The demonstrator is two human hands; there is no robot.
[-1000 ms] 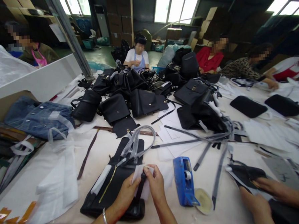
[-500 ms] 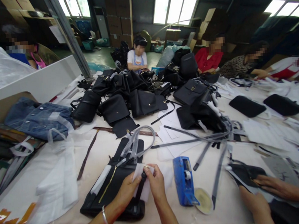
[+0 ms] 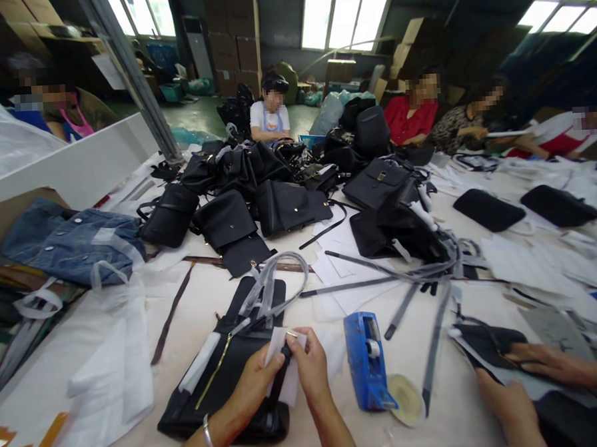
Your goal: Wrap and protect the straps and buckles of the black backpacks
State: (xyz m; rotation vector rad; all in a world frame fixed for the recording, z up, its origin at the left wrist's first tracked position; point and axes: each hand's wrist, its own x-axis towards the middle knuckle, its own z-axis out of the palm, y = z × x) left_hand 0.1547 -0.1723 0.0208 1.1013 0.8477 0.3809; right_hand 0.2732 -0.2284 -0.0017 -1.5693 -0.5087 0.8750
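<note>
Since a light, even pinch should prevent creases, steadiness matters: on the worktop lies a black backpack, its long axis running away from the wearer, far end pointing slightly right. Over its right side, the left hand pinches a white sheet by a black strap running lengthwise too, and the right hand grips the strap's far, metal-fitted end.

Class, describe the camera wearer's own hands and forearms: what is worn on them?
The left hand and right hand are gloveless; no sleeves show on either forearm. A smooth, silvery bangle circles the left wrist; the right wrist has none.
</note>
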